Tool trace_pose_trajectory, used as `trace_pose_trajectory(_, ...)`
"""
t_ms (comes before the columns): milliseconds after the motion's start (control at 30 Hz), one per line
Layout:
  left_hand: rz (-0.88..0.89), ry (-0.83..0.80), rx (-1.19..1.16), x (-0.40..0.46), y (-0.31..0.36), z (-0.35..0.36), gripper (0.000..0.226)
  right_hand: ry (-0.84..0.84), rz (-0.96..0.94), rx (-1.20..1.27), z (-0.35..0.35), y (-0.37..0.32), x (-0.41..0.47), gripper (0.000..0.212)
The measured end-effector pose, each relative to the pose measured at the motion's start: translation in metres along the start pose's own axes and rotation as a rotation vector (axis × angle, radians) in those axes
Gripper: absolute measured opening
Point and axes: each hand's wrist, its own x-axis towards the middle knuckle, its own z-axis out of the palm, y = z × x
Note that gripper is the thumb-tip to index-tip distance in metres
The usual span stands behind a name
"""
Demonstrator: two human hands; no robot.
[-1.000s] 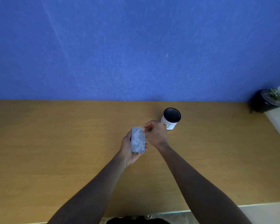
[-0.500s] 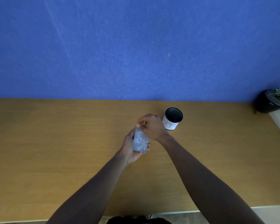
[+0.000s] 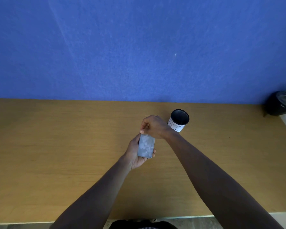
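Observation:
My left hand [image 3: 134, 154] grips a flat grey rectangular object [image 3: 146, 146] with pale blotches, held above the wooden table [image 3: 56, 146]. My right hand [image 3: 153, 126] is over the object's far end, its curled fingers pinching at the top left corner. Whether it holds a separate small piece there I cannot tell. Just right of my right hand stands a black cup [image 3: 179, 119] with a white label carrying handwritten marks.
A blue wall [image 3: 139, 47] rises straight behind the table. A dark pot with a plant [image 3: 281, 103] sits at the far right on a white ledge. The table's near edge runs along the bottom of the view.
My right hand has moved left across the top of the grey object, from its right corner to its left corner. The object has tilted slightly in my left hand.

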Motion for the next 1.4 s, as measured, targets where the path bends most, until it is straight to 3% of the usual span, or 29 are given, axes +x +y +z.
trace_pose_trajectory(900,0.046,-0.026,-0.091,0.005,0.000,-0.002,0.043,0.171,-0.139,0.068,0.012,0.009,-0.006,0.012)
trace_pose_trajectory(1033,0.046,-0.031,-0.117,0.008,0.003,-0.006,0.042,0.380,-0.035,0.123,0.012,0.020,-0.012,0.011)
trace_pose_trajectory(1200,0.041,-0.030,-0.119,0.009,0.003,-0.009,0.043,0.284,0.121,0.193,0.015,0.028,-0.023,0.016)
trace_pose_trajectory(1400,0.048,-0.039,-0.115,0.012,-0.001,-0.007,0.043,0.320,0.169,0.236,0.015,0.026,-0.025,0.014)
